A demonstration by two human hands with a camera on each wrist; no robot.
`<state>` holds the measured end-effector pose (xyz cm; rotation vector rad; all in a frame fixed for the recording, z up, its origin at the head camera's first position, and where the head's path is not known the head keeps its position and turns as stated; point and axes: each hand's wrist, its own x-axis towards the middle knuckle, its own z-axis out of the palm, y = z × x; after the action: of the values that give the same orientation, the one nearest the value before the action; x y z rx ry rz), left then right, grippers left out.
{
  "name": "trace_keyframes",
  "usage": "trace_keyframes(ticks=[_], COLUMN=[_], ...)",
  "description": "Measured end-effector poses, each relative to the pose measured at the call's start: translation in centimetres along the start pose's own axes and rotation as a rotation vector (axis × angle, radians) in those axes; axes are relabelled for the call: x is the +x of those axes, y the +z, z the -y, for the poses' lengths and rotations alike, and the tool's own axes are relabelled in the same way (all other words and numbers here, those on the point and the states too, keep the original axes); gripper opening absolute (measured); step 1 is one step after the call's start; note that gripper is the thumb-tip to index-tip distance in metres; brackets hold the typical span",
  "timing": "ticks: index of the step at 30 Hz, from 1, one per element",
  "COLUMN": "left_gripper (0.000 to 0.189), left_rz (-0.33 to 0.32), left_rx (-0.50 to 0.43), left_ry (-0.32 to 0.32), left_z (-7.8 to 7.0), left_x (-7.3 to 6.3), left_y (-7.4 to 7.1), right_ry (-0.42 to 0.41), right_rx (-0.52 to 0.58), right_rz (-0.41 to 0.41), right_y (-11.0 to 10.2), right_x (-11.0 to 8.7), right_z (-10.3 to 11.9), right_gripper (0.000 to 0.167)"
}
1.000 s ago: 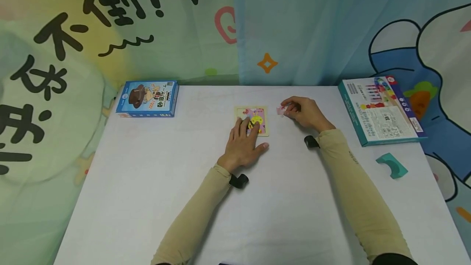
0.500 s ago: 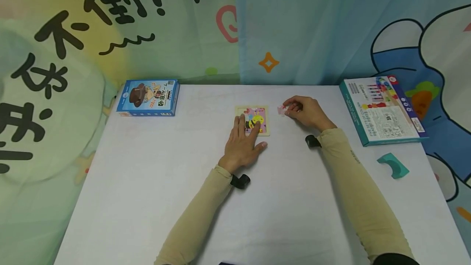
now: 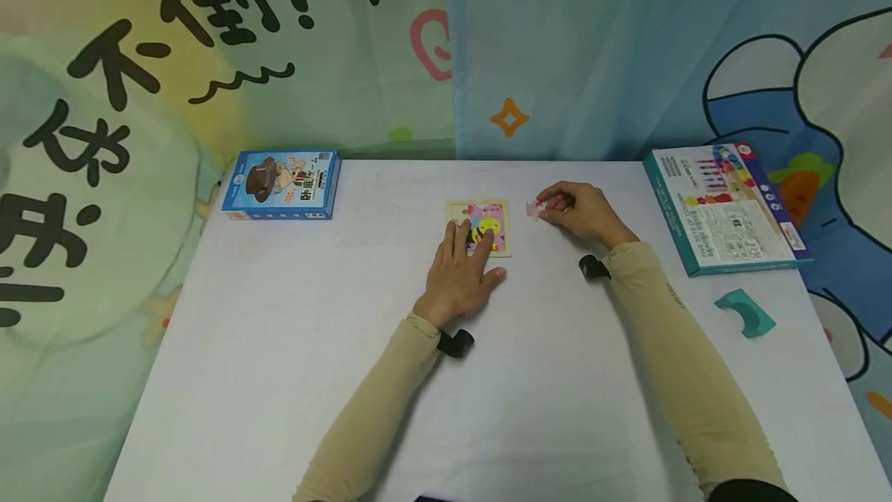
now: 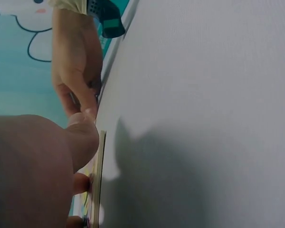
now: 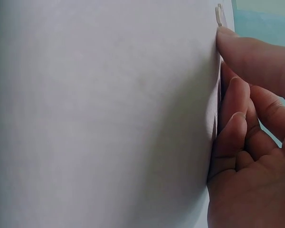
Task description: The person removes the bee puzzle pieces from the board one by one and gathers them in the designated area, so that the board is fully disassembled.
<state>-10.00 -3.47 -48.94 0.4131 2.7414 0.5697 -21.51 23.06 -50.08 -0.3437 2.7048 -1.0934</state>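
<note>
A small square jigsaw puzzle with a pale yellow border and a yellow bee picture lies on the white table. My left hand rests over its lower left part, fingers straight and spread, thumb out to the side, covering some of the picture. In the left wrist view, fingertips show at the edge of the puzzle board. To the right of the puzzle, my right hand pinches a pink puzzle piece between thumb and fingers, close over the table. Only the end of the piece shows past the thumb in the right wrist view.
A blue box with a hat picture stands at the back left. At the right lies a larger teal and white box, with a teal arch-shaped block in front of it. A printed curtain hangs behind the table.
My left fingers have shifted slightly on the puzzle. The right hand keeps its pinch on the pink piece in nearly the same spot.
</note>
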Motion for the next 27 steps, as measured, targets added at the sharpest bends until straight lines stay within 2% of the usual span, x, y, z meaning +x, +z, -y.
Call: trace_keyframes(ticks=[11,16,27], left_gripper=[0.067,0.073,0.071], left_rz=[-0.012,-0.015,-0.027], left_rx=[0.009,0.019,0.077], left_ry=[0.006,0.003,0.007], left_z=[0.37,0.54,0.78], left_x=[0.48,0.63,0.67], left_y=[-0.08,0.01,-0.14], right_ry=[0.020,0.042,0.054], right_rx=[0.015,0.012,0.002], right_rz=[0.012,0.017,0.026], right_y=[-0.14,-0.08,0.01], right_x=[-0.19,-0.16,-0.13], right_z=[0.01,0.18,0.09], right_gripper=[0.027,0.028,0.030])
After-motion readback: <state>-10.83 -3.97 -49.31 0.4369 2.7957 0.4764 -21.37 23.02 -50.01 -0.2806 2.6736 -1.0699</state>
